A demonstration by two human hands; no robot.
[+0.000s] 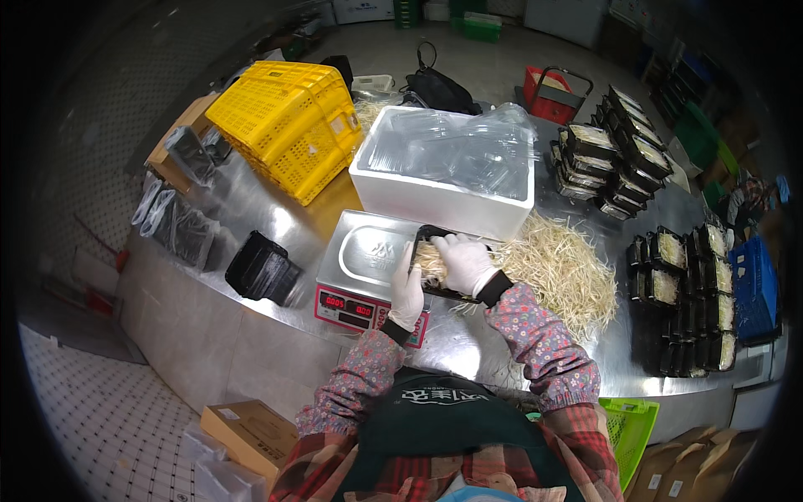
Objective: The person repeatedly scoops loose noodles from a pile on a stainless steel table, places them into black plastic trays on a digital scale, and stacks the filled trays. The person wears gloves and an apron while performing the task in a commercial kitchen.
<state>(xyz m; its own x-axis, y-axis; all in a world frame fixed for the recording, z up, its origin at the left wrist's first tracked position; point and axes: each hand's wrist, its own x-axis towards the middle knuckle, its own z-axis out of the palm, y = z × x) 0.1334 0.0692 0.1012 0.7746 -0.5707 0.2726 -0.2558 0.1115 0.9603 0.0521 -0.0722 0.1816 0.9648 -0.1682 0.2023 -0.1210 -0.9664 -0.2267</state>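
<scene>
Both my hands wear white gloves and work at a black plastic tray (433, 233) partly filled with bean sprouts (431, 262). My left hand (406, 290) holds the tray's left side, its fingers pointing away from me. Across the sprouts lies my right hand (467, 265), pressing on them from above; its fingertips are partly hidden. A digital scale (370, 251) with a steel pan and lit red digits stands just left of the tray. To the right spreads a loose heap of bean sprouts (558, 270) on the steel table (464, 357).
Behind the scale sits a white foam box (439, 204) holding clear plastic film (464, 150). Stacked yellow crates (288, 125) stand at back left. Empty black trays (260, 267) lie left. Packed sprout trays (665, 285) are stacked right, near a blue crate (753, 288).
</scene>
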